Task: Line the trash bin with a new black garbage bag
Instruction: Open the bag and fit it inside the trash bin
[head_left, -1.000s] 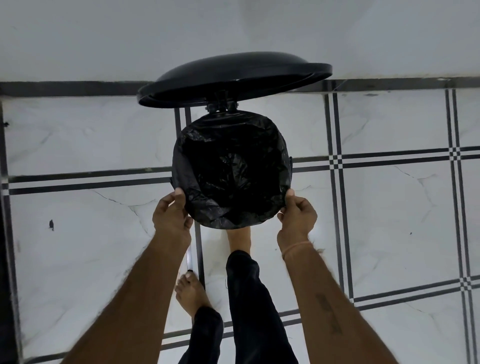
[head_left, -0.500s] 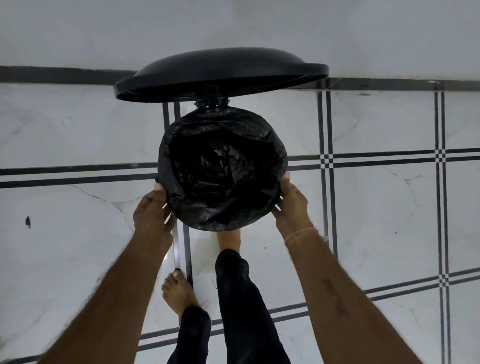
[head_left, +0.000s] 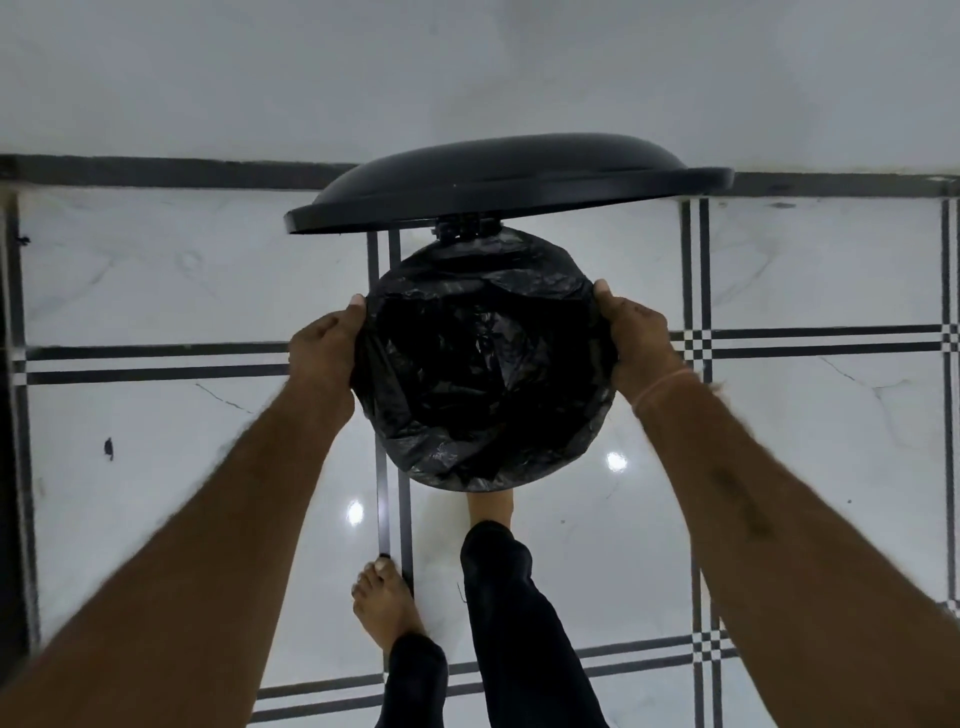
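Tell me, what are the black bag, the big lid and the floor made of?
The bag looks like thin plastic film: it is crinkled, with soft shiny folds. The lid seems hard moulded plastic, smooth and semi-matt, keeping its domed shape. The floor looks like polished marble or marble-look tile: white with grey veins, dark strips, and mirror-like light spots.
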